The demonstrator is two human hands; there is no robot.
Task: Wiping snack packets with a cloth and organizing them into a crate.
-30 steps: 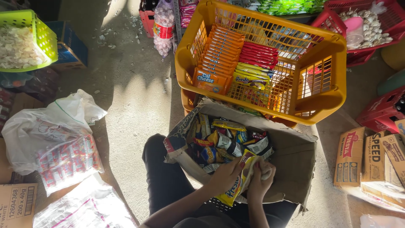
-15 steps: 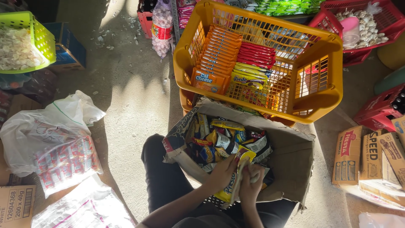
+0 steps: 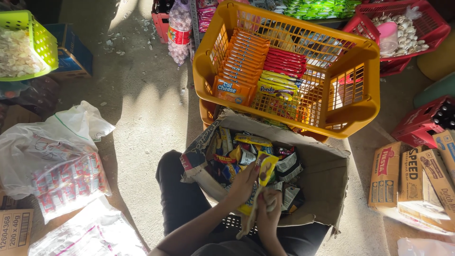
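An open cardboard box (image 3: 327, 175) sits against my knees, holding several snack packets in yellow, blue and silver. My left hand (image 3: 244, 182) grips the upper part of a yellow strip of snack packets (image 3: 267, 167) that hangs out of the box. My right hand (image 3: 271, 208) holds the same strip lower down, close to my lap. Just beyond the box stands a yellow plastic basket (image 3: 353, 118) with neat rows of orange, red and yellow packets inside.
Clear plastic bags of sweets (image 3: 57, 166) lie on the concrete floor at the left. A green basket (image 3: 40, 40) is at far left, red crates (image 3: 422, 28) at the upper right, and flat printed cartons (image 3: 412, 175) at the right.
Both hands have drawn the yellow strip a little further up out of the box. The view has shifted slightly; nothing else has moved.
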